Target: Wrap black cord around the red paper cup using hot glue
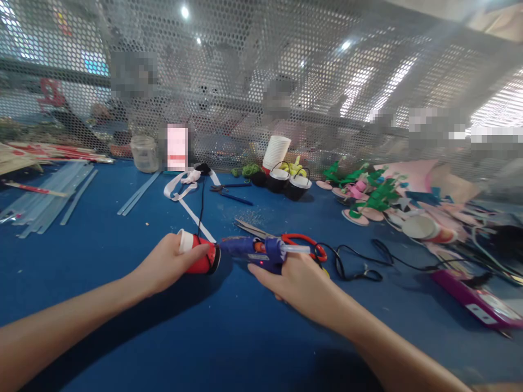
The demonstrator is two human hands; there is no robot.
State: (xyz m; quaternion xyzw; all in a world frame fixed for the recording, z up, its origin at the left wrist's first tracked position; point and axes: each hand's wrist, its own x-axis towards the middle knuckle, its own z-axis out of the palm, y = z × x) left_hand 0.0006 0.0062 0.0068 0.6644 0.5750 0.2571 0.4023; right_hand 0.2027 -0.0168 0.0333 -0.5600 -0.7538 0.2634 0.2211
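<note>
perforated screen: stands along the far side of the work.
blue table: the work is held over its middle.
right hand: fingers closed around the grip of the glue gun; index finger hidden, so whether it is squeezing cannot be told.
left hand: gripping the red cup, thumb laid across its side; fingers beneath largely out of sight.
glue gun: held roughly level, nozzle to the left.
scissors: lying just beyond the glue gun, unheld, orange handles partly covered.
red cup: in the left hand, on its side, white end leftward, black-edged end at the nozzle.
black cord: runs from the cup towards the far side.
glue stick: protrudes from the gun's rear.
nozzle: contact with the cup not confirmed. step in hand, as judged: gluing at the black edge. next move appears to call for a steady cup, a small bead, and fingertips clear of the tip.
</note>
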